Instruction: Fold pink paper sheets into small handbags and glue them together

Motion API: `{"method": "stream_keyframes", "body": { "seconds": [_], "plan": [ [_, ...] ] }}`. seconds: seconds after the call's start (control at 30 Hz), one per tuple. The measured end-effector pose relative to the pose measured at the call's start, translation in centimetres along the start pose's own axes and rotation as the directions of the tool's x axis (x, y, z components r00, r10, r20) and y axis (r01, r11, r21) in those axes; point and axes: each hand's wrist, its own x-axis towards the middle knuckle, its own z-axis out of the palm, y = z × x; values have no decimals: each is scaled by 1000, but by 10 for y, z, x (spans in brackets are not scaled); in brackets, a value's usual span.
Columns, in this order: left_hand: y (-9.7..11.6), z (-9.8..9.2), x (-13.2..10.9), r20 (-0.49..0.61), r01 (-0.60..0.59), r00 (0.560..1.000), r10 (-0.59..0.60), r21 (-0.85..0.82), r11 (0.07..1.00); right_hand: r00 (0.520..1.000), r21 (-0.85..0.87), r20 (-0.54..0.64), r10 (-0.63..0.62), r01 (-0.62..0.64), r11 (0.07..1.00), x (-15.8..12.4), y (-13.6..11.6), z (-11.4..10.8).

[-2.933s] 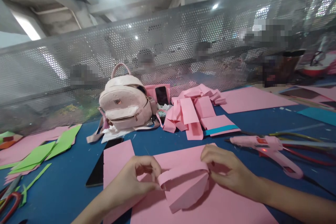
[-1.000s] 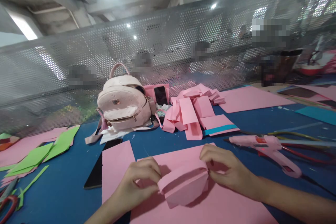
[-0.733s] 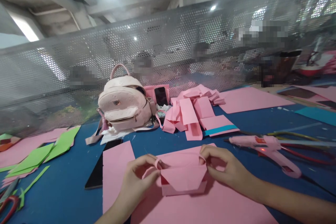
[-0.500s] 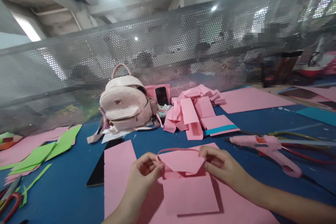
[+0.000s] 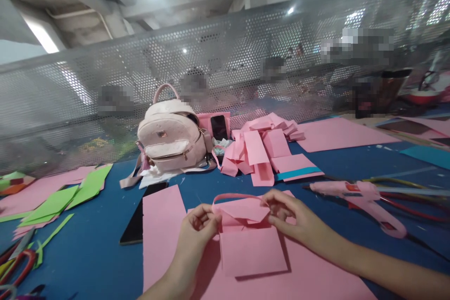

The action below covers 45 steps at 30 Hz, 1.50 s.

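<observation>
- Pinching the left top corner of a small pink paper bag (image 5: 255, 255) with the bent fingers (image 5: 211, 227) of the left hand (image 5: 197, 233).
- Gripping the right top edge with the curled fingers of the right hand (image 5: 291, 218), near the end of the thin, curved strap (image 5: 235, 196).
- Held over a big pink sheet (image 5: 316, 274), leaning, with a shadow below; cannot tell if touching it.
- To the left, with a narrow pink sheet (image 5: 160, 239) lying partly over a flat black thing (image 5: 132, 227).
- To the right, with a pink glue gun (image 5: 362, 197) lying on the blue bench (image 5: 101, 225).
- Far left, with green paper (image 5: 52, 204) near red-handled scissors (image 5: 32, 258).
- Further back, with folded pink paper (image 5: 256, 150) in a pile beside a pale backpack (image 5: 172, 140).
</observation>
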Motion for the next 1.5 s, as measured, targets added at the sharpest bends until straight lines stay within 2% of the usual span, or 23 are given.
{"method": "stream_keyframes", "body": {
  "seconds": [0.1, 0.17, 0.27, 0.37, 0.43, 0.47, 0.6, 0.77, 0.9, 1.0, 1.17, 1.27, 1.4, 1.5],
  "plan": [
    [6, 1, 1, 35, 8, 999, -8, 4, 1000, 985, -58, -108, -138, 132, 990, 0, -6, -6],
    [11, 2, 2, 52, -16, 999, 15, 3, 1000, 952, -132, -126, -280, 263, 956, 1, -15, -11],
    [22, 5, 3, 63, -110, 992, 111, -18, 994, 880, -235, -44, -473, 451, 861, 2, -35, -17],
    [34, 8, -1, 111, -224, 969, 221, 15, 975, 831, -259, 72, -552, 550, 794, 5, -59, -14],
    [41, 9, -4, 150, -287, 951, 272, 93, 953, 842, -309, 145, -520, 538, 784, 7, -75, -7],
    [43, 10, -5, 161, -317, 942, 294, 144, 937, 862, -348, 163, -481, 506, 789, 9, -82, -3],
    [47, 11, -7, 134, -361, 932, 336, 290, 886, 934, -363, 121, -337, 358, 860, 18, -97, 10],
    [45, 12, -5, 29, -241, 970, 240, 191, 952, 971, -175, 114, -209, 227, 958, 32, -92, 17],
    [45, 14, -6, -26, -136, 990, 140, 103, 985, 978, -74, 116, -174, 183, 980, 38, -87, 20],
    [44, 15, -5, -42, -107, 993, 111, 86, 991, 980, -47, 124, -156, 163, 986, 42, -85, 23],
    [42, 11, -1, 63, -163, 986, 156, 122, 979, 982, -48, 102, -156, 162, 986, 46, -80, 26],
    [47, 3, 2, 147, -191, 976, 161, 220, 957, 980, -70, 115, -161, 170, 983, 47, -79, 24],
    [60, -11, 6, 282, -339, 931, 230, 441, 831, 981, -128, 131, -143, 160, 979, 45, -82, 22],
    [64, -16, 9, 340, -394, 908, 246, 488, 779, 979, -144, 164, -118, 142, 979, 43, -85, 23]
  ]
}}
